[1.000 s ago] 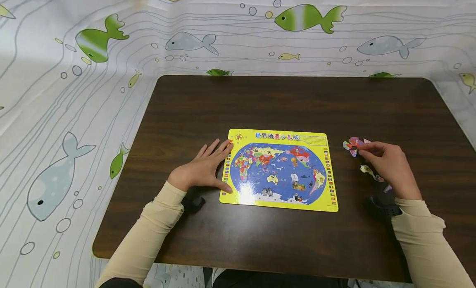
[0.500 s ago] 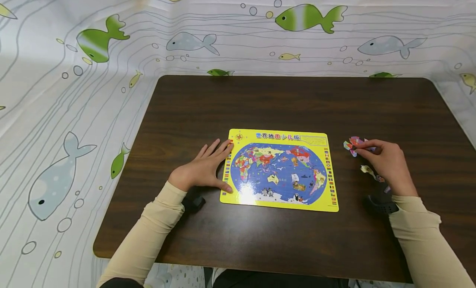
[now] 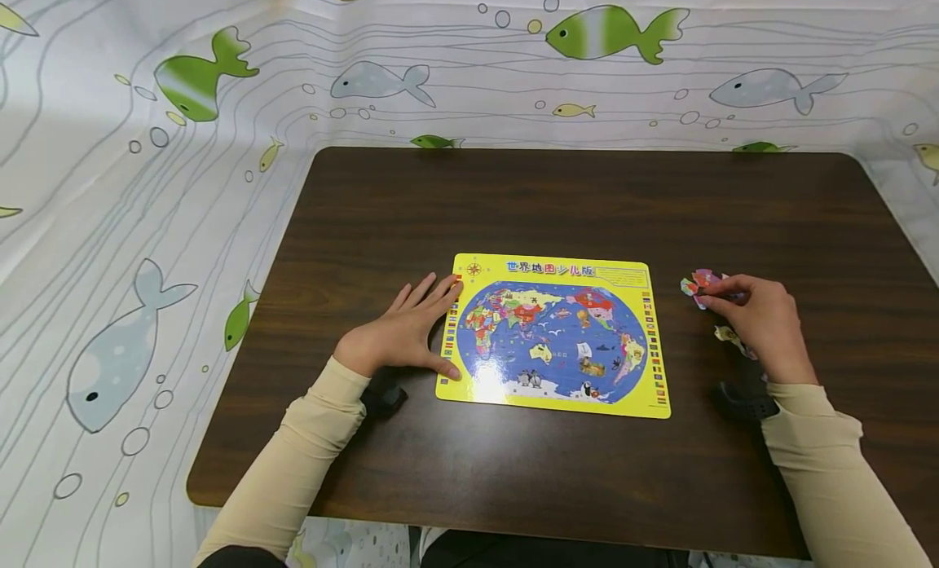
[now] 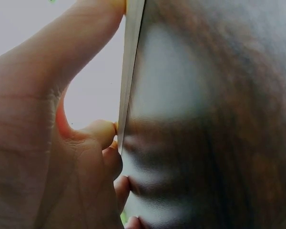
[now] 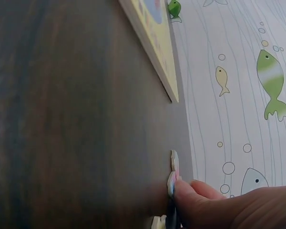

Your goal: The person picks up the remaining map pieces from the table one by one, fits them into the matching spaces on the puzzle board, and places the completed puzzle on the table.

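A yellow-bordered world map puzzle board (image 3: 553, 401) lies flat on the dark table. My left hand (image 3: 399, 332) rests on its left edge with fingers spread; in the left wrist view the thumb (image 4: 81, 38) and fingertips meet the board's edge. To the right of the board is a small cluster of colourful puzzle pieces (image 3: 689, 288). There my right hand (image 3: 763, 319) pinches one small puzzle piece (image 5: 171, 183) between thumb and index finger. The fingers partly hide that piece and the ones beside it. Another pale piece (image 3: 726, 333) lies just below the hand.
The brown wooden table (image 3: 513, 201) has rounded corners. A white cloth with fish prints (image 3: 469, 63) hangs behind and to the left. Dark wrist straps (image 3: 744, 403) sit close to the tabletop, one at each wrist.
My right hand has shifted slightly left, and its thumb and index finger have closed over the cluster of puzzle pieces. The left hand and the puzzle board stay in place.
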A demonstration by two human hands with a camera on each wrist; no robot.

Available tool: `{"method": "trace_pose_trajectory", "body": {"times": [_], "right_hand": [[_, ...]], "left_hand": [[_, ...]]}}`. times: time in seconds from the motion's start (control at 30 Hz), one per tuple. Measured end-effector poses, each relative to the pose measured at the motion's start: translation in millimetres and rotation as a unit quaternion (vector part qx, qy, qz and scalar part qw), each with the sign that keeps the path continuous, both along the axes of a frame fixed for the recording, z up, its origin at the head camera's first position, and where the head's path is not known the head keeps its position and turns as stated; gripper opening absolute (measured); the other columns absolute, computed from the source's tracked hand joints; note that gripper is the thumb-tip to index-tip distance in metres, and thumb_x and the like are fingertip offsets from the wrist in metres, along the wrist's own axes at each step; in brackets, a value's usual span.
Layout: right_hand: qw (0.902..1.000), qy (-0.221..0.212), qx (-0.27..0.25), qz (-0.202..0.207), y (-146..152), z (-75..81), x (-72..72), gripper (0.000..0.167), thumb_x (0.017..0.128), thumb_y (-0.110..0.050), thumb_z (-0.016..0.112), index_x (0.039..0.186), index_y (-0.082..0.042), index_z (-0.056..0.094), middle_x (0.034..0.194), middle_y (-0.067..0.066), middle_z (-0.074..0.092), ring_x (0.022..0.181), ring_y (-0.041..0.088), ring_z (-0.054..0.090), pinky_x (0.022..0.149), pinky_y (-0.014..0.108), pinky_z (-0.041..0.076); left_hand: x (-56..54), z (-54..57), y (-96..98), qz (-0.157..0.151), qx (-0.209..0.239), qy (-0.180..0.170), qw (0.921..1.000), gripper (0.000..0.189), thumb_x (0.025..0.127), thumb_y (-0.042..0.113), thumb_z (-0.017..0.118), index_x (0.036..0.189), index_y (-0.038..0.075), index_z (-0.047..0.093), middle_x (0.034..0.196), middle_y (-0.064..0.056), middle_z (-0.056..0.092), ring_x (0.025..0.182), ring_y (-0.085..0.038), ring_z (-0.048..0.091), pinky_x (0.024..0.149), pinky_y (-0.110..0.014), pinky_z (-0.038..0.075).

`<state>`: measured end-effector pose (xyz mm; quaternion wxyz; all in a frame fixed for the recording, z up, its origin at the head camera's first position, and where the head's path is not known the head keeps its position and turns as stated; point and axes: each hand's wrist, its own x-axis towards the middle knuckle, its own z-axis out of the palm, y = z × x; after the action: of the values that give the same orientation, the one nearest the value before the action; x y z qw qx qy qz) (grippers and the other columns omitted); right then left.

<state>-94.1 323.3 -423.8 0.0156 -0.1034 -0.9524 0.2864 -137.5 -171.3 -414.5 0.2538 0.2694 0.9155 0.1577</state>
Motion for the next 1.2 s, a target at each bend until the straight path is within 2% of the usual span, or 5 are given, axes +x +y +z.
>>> {"method": "trace_pose_trajectory", "body": {"times": [0.2, 0.4, 0.63, 0.83, 1.2], "right_hand": [[1.0, -0.007, 0.0, 0.005, 2, 4.5, -0.6, 0.034, 0.101, -0.024, 0.071, 0.118, 0.005, 0.074, 0.12, 0.034, 0.068, 0.084, 0.027, 0.056, 0.058, 0.022, 0.04], [1.0, -0.005, 0.003, -0.004, 6, 10.2, -1.1, 0.034, 0.1, -0.029, 0.072, 0.114, 0.001, 0.077, 0.118, 0.029, 0.073, 0.078, 0.004, 0.053, 0.06, 0.023, 0.042], [0.9963, -0.067, -0.053, 0.004, 12, 12.9, 0.4, 0.04, 0.103, -0.032, 0.068, 0.121, 0.004, 0.072, 0.104, 0.016, 0.076, 0.072, 0.001, 0.063, 0.06, 0.025, 0.051], [0.9759, -0.113, -0.186, 0.011, 19, 18.6, -0.4, 0.049, 0.103, -0.029, 0.067, 0.135, 0.008, 0.059, 0.087, -0.026, 0.069, 0.08, -0.004, 0.073, 0.071, 0.016, 0.059], [0.9417, -0.146, -0.303, 0.023, 6, 17.6, -5.4, 0.029, 0.095, -0.027, 0.078, 0.12, -0.012, 0.072, 0.092, -0.019, 0.077, 0.087, 0.005, 0.079, 0.079, 0.022, 0.063]], "left_hand": [[0.6, 0.0, 0.1, -0.001, 0.0, 0.001, 1.0, 0.135, 0.072, 0.067, 0.084, 0.17, 0.019, 0.003, 0.178, -0.001, -0.003, 0.165, -0.032, -0.011, 0.132, -0.06, -0.004], [1.4, 2.0, -0.4, 0.002, 0.001, -0.001, 1.0, 0.135, 0.073, 0.066, 0.084, 0.169, 0.019, 0.002, 0.178, -0.001, -0.004, 0.165, -0.032, -0.012, 0.132, -0.06, -0.005], [1.6, 2.3, -1.4, -0.005, -0.003, -0.004, 1.0, 0.136, 0.074, 0.067, 0.084, 0.169, 0.019, 0.001, 0.178, -0.001, -0.006, 0.165, -0.032, -0.013, 0.132, -0.06, -0.004], [-0.1, 0.6, -0.2, -0.008, -0.007, 0.0, 0.9999, 0.135, 0.074, 0.068, 0.083, 0.169, 0.019, 0.001, 0.178, 0.0, -0.006, 0.165, -0.032, -0.013, 0.132, -0.059, -0.004], [1.5, 4.1, -1.2, -0.013, 0.003, 0.0, 0.9999, 0.134, 0.075, 0.066, 0.084, 0.169, 0.018, 0.002, 0.178, -0.001, -0.006, 0.164, -0.033, -0.013, 0.131, -0.061, -0.005]]}}
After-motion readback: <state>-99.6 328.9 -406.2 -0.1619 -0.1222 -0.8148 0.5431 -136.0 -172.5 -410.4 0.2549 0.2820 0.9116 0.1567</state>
